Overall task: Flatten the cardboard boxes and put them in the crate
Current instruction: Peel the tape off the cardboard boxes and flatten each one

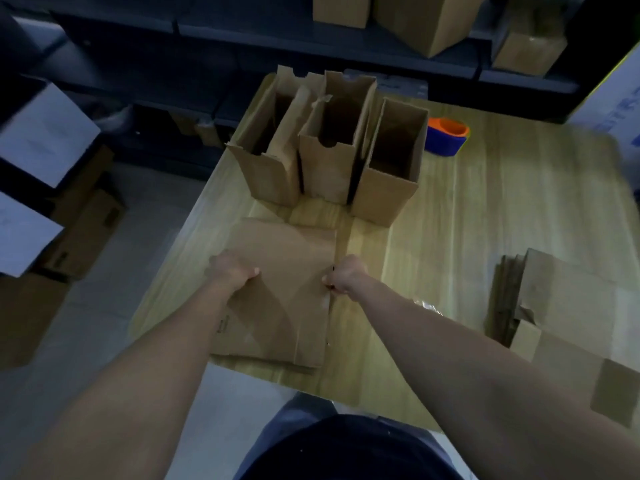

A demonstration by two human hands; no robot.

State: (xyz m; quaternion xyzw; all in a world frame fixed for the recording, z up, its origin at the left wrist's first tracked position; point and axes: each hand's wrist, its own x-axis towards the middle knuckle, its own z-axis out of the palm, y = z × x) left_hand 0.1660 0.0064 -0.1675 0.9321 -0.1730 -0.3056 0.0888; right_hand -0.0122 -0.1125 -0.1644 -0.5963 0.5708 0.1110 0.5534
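**Press this box fully flat**

Your left hand (235,271) curls over the left edge of the collapsed box (287,299), and your right hand (343,278) grips its right edge. The box lies on the table (467,220), near three upright boxes (329,150). Press evenly along both creases so no panel springs up. No crate is in view.

Dim room, light wood table (485,220), dark shelving (242,32) behind, pale floor (104,323) at left
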